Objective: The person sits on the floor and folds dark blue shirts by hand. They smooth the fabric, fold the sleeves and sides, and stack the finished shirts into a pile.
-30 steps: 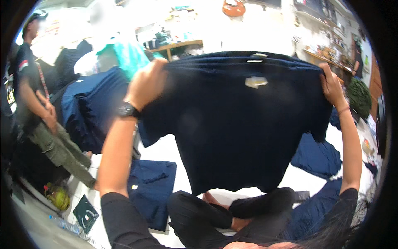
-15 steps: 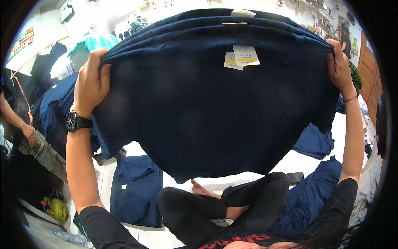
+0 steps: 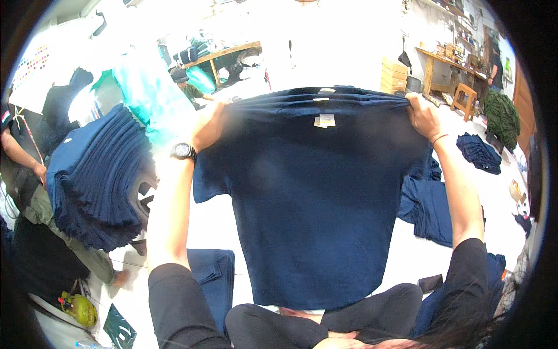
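Navy T-shirts (image 3: pixel 314 221), layered together, hang at the centre of the frame, hems near the crossed legs (image 3: pixel 375 311). Left hand (image 3: pixel 206 125): clamped on the layers' shoulder at upper left of centre. Right hand (image 3: pixel 426 116): clamped on the opposite shoulder, upper right of centre. White labels (image 3: pixel 325 120) show at the neckline. Judgement: good handling calls for level hands, equal tension and matched shoulder edges, with hems clear of the folded navy garment (image 3: pixel 215 276) at lower left
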{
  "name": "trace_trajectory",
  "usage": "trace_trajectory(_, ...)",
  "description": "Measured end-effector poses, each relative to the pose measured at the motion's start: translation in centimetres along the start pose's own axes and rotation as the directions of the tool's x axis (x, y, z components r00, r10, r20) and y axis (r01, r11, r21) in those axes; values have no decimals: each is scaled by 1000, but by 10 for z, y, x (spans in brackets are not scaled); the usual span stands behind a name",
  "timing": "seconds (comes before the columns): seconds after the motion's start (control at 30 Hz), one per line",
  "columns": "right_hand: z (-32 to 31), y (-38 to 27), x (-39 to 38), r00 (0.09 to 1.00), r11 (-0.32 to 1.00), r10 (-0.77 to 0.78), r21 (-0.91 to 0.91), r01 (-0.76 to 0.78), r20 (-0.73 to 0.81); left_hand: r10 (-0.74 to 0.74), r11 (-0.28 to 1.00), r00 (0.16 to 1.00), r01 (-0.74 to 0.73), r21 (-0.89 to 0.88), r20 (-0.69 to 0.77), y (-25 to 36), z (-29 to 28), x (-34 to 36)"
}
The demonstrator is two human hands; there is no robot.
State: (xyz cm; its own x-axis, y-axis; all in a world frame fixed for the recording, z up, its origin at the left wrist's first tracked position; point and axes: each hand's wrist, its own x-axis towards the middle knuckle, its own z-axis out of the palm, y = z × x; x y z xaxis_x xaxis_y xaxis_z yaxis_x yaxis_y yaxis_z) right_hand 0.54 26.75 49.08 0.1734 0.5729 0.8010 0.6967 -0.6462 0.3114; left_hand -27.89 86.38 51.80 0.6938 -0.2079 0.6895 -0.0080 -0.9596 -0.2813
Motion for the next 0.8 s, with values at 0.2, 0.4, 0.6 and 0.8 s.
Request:
trace_trajectory(0.2,51,30,60,990,999,-42,-39,37,-137,80,997,980,-75,36,-184,-32,25,47)
trace_trajectory(0.4,57,23,43,950,984,-154,45,172,-270,187,982,932,-185,36,-310,-23,29,16)
trace_trajectory(0.6,95,-45,-122,959,912,-279,301,279,-42,203,955,977,-211,-207,-58,22,87,-175)
trace_trajectory(0.8,105,-152,-323,844,872,-149,471,-135,516,149,952,831,26,-306,535,179,120,-332)
